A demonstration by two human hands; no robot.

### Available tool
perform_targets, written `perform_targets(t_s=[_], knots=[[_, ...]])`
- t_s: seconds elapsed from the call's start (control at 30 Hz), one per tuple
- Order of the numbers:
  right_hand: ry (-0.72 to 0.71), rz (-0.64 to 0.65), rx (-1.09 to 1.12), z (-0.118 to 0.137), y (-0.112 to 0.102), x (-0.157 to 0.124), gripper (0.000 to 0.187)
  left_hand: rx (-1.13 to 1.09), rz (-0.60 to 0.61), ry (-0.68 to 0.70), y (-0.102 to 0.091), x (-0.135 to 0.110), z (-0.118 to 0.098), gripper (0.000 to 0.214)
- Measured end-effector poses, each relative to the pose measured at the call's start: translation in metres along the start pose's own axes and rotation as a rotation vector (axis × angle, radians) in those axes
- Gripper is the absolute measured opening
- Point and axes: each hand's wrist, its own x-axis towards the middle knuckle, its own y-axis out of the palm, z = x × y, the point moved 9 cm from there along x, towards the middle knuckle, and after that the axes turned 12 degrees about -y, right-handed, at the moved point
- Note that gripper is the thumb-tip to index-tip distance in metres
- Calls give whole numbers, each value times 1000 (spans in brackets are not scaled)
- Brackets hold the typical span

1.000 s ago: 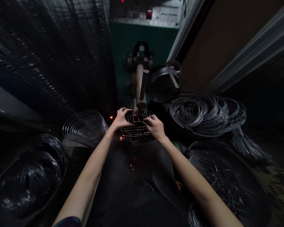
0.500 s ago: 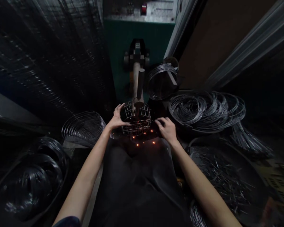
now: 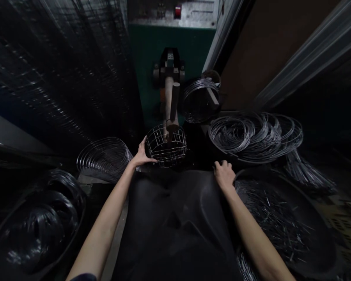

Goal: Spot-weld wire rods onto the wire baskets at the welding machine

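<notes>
Nearest, a dark apron [image 3: 175,226] is seen across the lap. It is flanked by a black tub of coiled wire [image 3: 38,230] at the lower left and a black tub of short wire pieces [image 3: 280,222] at the lower right. The right hand [image 3: 224,175] is laid knuckles up at the near left rim of the right tub, fingers curled; whether anything is held in it cannot be told. It is well apart from the left hand [image 3: 142,154], which is clasped on the left side of the wire basket [image 3: 166,145]. The basket is held tilted at the tip of the brown machine arm [image 3: 172,103]. A stack of wire rings [image 3: 105,156] lies just left of the left hand, and a loose heap of rings [image 3: 254,136] is spread to the basket's right. Farther back, a ring bundle [image 3: 200,101] is propped beside the arm, and the green machine [image 3: 152,58] is topped by a red button [image 3: 178,11].
</notes>
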Motion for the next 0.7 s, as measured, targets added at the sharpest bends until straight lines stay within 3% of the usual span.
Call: perform_targets(t_s=[0.13, 0.23, 0.3, 0.4, 0.47, 0.57, 0.7], knots=[[-65, -135, 361, 22, 7, -28, 47, -151, -41, 29, 7, 7, 8, 139], [-199, -99, 497, 56, 34, -63, 53, -353, -49, -47, 9, 10, 17, 139], [-266, -57, 540, 67, 51, -87, 46, -447, -74, -84, 4, 6, 19, 141], [-341, 45, 555, 64, 68, -113, 29, -443, -53, -56, -3, -8, 7, 142], [-408, 133, 590, 58, 70, -118, 30, -368, -20, 2, -4, -22, -7, 139], [-475, 207, 691, 57, 49, -108, 30, -228, -26, 110, -3, -47, -30, 132], [-407, 109, 883, 81, -20, -73, 34, 52, -32, 180, 10, -71, -61, 123]])
